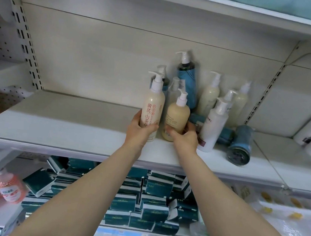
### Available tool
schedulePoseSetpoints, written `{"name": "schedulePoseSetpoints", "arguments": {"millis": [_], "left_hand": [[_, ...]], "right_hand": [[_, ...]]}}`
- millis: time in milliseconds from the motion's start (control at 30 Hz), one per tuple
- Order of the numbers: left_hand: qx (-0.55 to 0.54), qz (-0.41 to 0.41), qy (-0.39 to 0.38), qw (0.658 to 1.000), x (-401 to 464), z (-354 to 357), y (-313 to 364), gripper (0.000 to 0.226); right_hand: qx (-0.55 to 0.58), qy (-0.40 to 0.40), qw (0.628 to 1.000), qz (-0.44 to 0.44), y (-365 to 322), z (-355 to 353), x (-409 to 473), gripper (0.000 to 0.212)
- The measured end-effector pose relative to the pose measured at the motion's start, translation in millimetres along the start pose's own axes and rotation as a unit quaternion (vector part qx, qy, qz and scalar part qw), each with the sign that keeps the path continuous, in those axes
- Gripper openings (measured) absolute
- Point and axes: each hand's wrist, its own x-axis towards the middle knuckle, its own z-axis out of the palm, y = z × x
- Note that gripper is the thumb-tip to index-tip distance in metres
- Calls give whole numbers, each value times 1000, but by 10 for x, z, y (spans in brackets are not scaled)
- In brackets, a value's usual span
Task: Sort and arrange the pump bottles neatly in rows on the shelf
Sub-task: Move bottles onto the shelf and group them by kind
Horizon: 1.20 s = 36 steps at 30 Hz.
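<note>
Closest, hands: the left hand (143, 128) wraps the lower body of a tall cream bottle (153, 105) with red lettering; the right hand (185, 134) curls round the base of a squat amber bottle (176, 118). Both bottles stand upright near the front of the shelf (70, 126), just beside each other.
Grip risk: both holds sit low, so the tall bottle could tip at the top if it is slid fast.
Right neighbour: a white bottle (213, 125) stands just beside the right hand; a knuckle or wrist could knock it over.
Lying items: a blue bottle (240, 145) lies on its side at the right and may roll towards the edge if bumped.
Back cluster: cream bottles (210, 97) and a tall blue-green bottle (187, 82) crowd together, some leaning; pulling one out could topple the others.
Free space: the shelf's left half is bare, the likely place for rows.
</note>
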Motion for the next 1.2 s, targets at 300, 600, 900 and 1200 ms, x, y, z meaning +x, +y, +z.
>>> {"name": "schedulePoseSetpoints", "arguments": {"millis": [300, 600, 900, 1200], "left_hand": [[-29, -34, 14, 999, -98, 33, 112, 75], [-110, -47, 22, 993, -501, 354, 354, 69], [-151, -67, 7, 986, -1160, 1207, 463, 61], [-156, -89, -43, 983, -1968, 2346, 353, 62]], "right_hand": [[123, -51, 990, 34, -47, -220, -178, 81], [202, -95, 975, -2, -281, -785, -387, 65], [220, -59, 974, -18, -282, -1811, -614, 62], [239, -19, 971, -10, 7, -3134, -907, 67]]}}
